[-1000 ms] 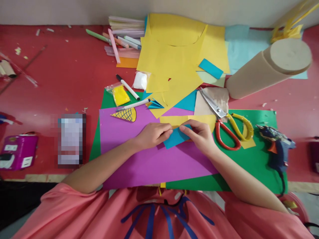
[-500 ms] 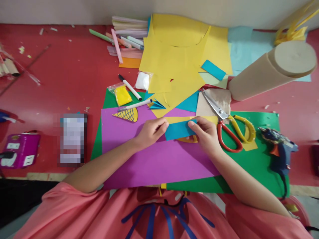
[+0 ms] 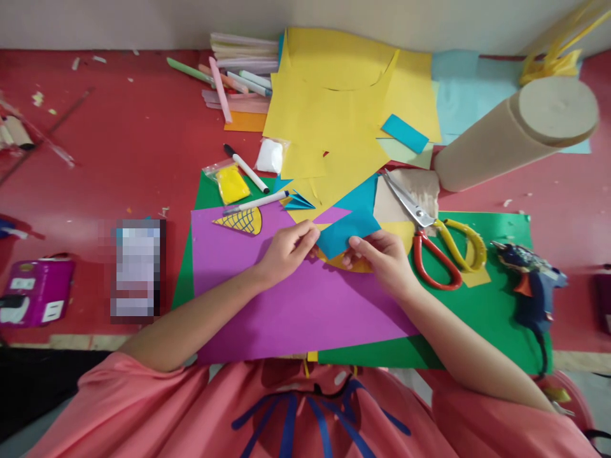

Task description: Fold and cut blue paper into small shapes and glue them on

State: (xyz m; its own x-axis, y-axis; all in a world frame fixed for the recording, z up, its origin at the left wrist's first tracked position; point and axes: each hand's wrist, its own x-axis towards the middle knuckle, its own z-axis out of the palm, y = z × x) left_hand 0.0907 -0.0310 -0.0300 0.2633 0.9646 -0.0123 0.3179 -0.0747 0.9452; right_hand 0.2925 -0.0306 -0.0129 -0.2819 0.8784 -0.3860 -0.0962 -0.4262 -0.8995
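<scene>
Left hand (image 3: 286,251) and right hand (image 3: 384,257) each pinch one edge of the blue paper piece (image 3: 346,232), fingers closed tight, steadying it flat over the purple sheet (image 3: 296,312).

Bright craft colours on a red table (image 3: 119,146)
Teal for the paper piece (image 3: 346,232) at centre, over a magenta-purple sheet (image 3: 296,305) and a green sheet (image 3: 487,312) at 4 o'clock; plain yellow papers (image 3: 334,108) at 12; yellow cone cutout (image 3: 241,220) with dark grid lines at 9; scissors (image 3: 422,222) with red and yellow handles at 3; dark blue glue gun (image 3: 529,286) with orange trigger further along 3
</scene>
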